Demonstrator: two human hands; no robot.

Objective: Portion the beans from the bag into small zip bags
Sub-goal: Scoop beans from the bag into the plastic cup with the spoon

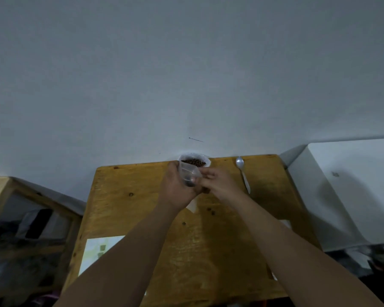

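Head: left hand (pixel 177 189), right hand (pixel 217 185) fingers (pixel 205 173) pinch one zip bag (pixel 190 172) — one bean bag (pixel 194 161), one spoon (pixel 244 176).

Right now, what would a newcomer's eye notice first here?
Over the wooden table, two hands meet: the left hand grips a small zip bag, the right hand pinches its edge. Behind them, by the wall, stands the open bag of beans; a spoon lies to its right.

One yellow wooden bench (pixel 142 196), one open white bag of brown beans (pixel 194 160), one small clear plastic zip bag (pixel 188 173), one silver metal spoon (pixel 244 176) (far right).
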